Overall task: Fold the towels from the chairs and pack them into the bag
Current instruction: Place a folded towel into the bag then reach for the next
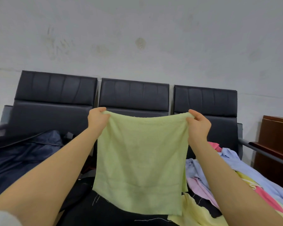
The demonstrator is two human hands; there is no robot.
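Both hands pinch the top corners of a light green towel (140, 160): the left hand (97, 119) at 10 o'clock, the right hand (198, 126) at 2 o'clock, so it hangs flat before the middle of three dark chairs (134, 95). A heap of towels (232, 173) lies at 4 o'clock, a dark blue bag (23, 157) at 8 o'clock
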